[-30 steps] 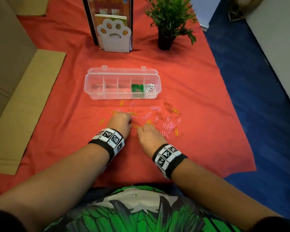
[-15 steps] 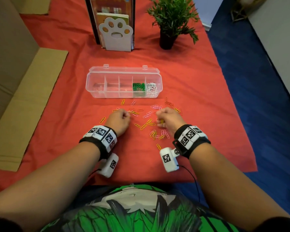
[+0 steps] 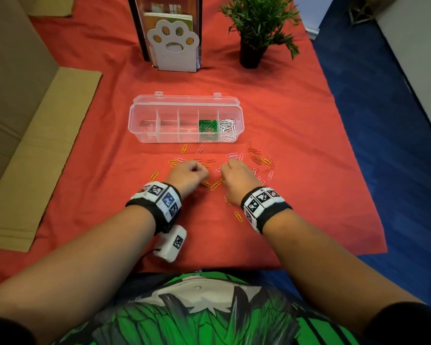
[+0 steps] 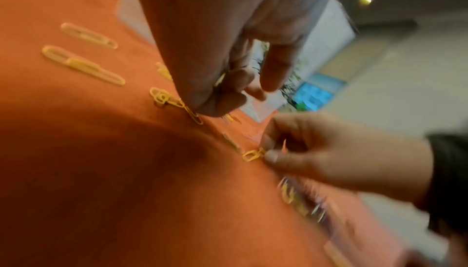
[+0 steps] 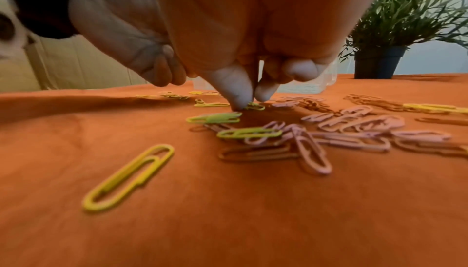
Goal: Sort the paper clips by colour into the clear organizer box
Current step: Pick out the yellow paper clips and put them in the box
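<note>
Green and white wire clips (image 3: 208,125) are already binned in the clear plastic organizer box (image 3: 144,115); yellow wire clips (image 5: 249,133) are being pinched by the left hand (image 3: 188,174) and the right hand (image 3: 237,178).

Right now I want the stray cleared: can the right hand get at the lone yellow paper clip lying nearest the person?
Probably yes: the lone yellow paper clip lies uncovered on the cloth beside the right hand's wrist.

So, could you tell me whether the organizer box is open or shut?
Open: the clear organizer box has its lid folded back, compartments exposed.
</note>
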{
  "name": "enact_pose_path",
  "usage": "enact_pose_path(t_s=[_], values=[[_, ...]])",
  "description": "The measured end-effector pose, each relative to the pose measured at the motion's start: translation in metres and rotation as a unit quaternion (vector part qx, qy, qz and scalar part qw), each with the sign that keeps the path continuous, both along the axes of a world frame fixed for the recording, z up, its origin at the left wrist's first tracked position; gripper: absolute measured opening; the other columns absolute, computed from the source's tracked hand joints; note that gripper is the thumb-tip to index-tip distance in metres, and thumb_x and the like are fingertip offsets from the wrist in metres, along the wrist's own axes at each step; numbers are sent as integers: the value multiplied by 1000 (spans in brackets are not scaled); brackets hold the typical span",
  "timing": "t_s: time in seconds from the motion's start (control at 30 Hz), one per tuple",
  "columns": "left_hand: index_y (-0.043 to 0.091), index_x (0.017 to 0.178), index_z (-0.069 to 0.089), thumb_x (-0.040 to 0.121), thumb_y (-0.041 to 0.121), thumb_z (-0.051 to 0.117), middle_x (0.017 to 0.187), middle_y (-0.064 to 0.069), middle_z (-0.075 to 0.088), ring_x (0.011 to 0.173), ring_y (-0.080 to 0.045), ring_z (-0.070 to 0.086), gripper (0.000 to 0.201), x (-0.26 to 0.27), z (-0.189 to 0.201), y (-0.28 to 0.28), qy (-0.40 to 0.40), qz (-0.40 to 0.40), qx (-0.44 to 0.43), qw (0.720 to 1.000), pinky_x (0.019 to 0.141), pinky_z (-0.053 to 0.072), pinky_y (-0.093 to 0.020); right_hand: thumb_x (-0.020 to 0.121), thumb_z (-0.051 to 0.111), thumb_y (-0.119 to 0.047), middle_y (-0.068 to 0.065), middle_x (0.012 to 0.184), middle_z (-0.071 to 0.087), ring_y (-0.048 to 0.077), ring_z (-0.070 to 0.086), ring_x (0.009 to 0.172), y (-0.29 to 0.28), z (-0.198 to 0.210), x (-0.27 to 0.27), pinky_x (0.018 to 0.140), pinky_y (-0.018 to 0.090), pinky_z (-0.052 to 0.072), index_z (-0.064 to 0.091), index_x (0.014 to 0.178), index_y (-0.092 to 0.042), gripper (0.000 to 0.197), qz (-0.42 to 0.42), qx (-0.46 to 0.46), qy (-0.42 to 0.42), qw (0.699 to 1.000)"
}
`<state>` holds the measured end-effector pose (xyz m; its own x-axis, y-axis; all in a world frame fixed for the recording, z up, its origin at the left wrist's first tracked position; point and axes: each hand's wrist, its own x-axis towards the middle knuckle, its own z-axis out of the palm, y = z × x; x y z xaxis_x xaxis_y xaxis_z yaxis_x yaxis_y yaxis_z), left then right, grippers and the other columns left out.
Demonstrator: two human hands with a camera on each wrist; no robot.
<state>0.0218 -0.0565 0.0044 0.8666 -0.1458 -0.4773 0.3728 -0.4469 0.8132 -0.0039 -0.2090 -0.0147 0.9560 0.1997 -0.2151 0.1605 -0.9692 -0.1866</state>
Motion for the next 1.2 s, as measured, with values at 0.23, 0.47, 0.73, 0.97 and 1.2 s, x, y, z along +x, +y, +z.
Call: enact_pose_path(t_s=[0.23, 0.47, 0.73, 0.97, 1.2], values=[[10, 100, 66, 81, 23, 65, 105, -12, 55, 100, -28, 55, 23, -3, -20, 1, -217, -278, 273, 895, 86, 41, -29, 89, 50, -10, 2, 81, 57, 16, 50, 71, -19, 4, 7, 64, 22, 38, 53, 88, -20, 11, -217, 239, 110, 940], [6, 97, 60, 87, 13, 55, 101, -11, 62, 97, -28, 56, 13, -4, -24, 4, -176, -218, 216, 935, 82, 39, -29, 90, 43, 0, 1, 66, 45, 13, 43, 54, -31, 14, -11, 44, 19, 37, 52, 78, -13, 20, -428, 602, 205, 642], [17, 69, 49, 88, 8, 39, 61, -2, 45, 38, -8, 44, 23, -7, -6, 2, 162, 83, -148, 972, 42, 38, -17, 79, 57, -6, 2, 95, 45, 14, 46, 88, -20, 2, -29, 83, 24, 42, 62, 107, -19, 32, -151, 165, 133, 965], [18, 65, 52, 86, 18, 51, 59, -1, 46, 41, -12, 42, 21, -10, -2, -9, 144, 72, -94, 982, 45, 40, -19, 82, 61, -14, 12, 104, 47, 30, 51, 98, -16, -5, -39, 84, 36, 46, 58, 102, -11, 20, -50, 90, 45, 994], [10, 94, 68, 80, 28, 65, 100, -13, 62, 96, -30, 58, 22, -15, -20, -15, -202, -212, 280, 914, 81, 45, -33, 84, 60, -11, -7, 63, 50, 7, 46, 55, -30, 4, -21, 53, 17, 37, 54, 73, -21, 16, -244, 268, 82, 928]])
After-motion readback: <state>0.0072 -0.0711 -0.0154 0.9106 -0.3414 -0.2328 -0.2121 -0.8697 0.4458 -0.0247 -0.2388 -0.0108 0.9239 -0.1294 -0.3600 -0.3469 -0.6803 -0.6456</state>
